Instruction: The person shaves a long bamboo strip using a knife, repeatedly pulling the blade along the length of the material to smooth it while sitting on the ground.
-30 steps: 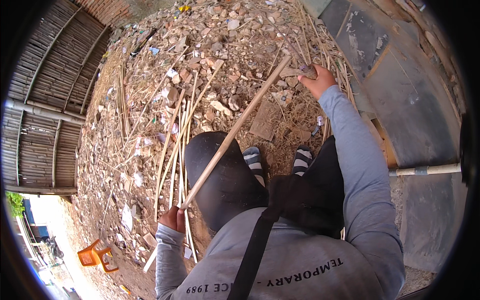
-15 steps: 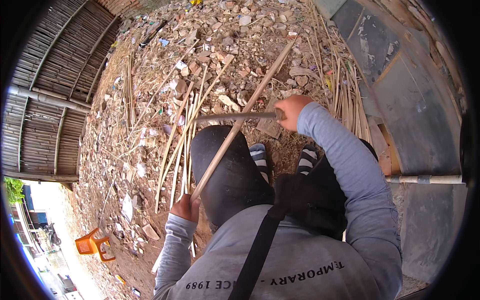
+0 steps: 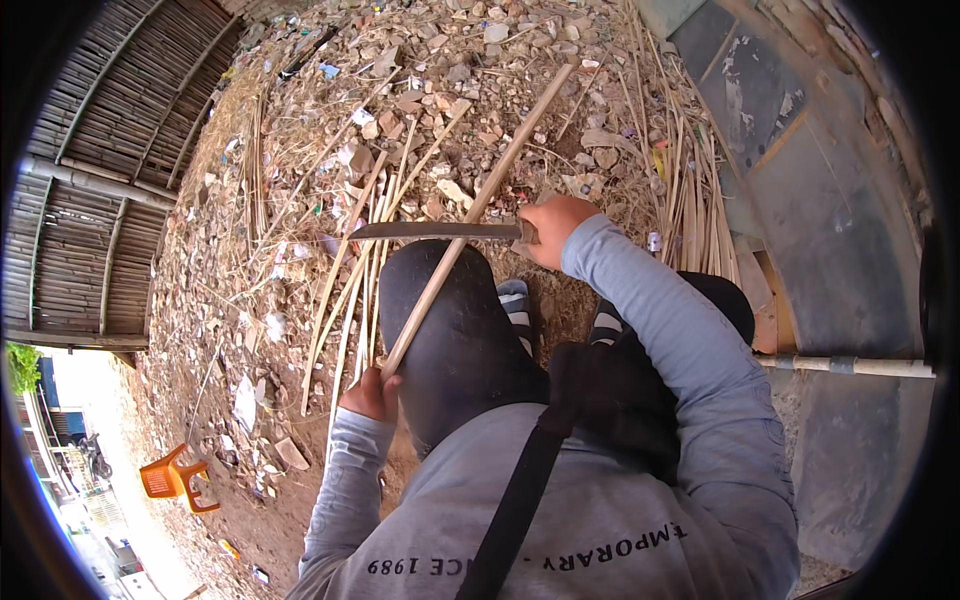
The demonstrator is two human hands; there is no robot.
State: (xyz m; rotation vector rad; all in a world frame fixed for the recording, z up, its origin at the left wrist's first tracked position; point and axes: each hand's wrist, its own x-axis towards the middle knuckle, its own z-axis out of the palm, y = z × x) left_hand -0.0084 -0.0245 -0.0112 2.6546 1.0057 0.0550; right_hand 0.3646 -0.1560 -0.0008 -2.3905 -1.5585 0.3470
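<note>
My left hand point(image 3: 371, 395) is closed around the near end of a long bamboo strip point(image 3: 498, 172), which slants up and away to the right across my left knee. In my right hand point(image 3: 556, 231) is the handle of a machete point(image 3: 435, 231). Its long dark blade points left and crosses the strip just beyond the knee, apparently touching it. The blade's contact edge is too small to make out. Several pale split strips point(image 3: 376, 262) lie on the ground left of the knee.
Rubble and litter point(image 3: 440, 90) cover the ground ahead. A pile of bamboo strips point(image 3: 690, 200) lies at the right, beside grey panels point(image 3: 850, 220) and a pole point(image 3: 850, 366). An orange plastic chair point(image 3: 180, 478) stands at the lower left, below a bamboo wall point(image 3: 85, 210).
My right hand and the machete have shifted left along with the blade's tip. The bamboo strip's far end has swung slightly left, and my left hand has moved a little.
</note>
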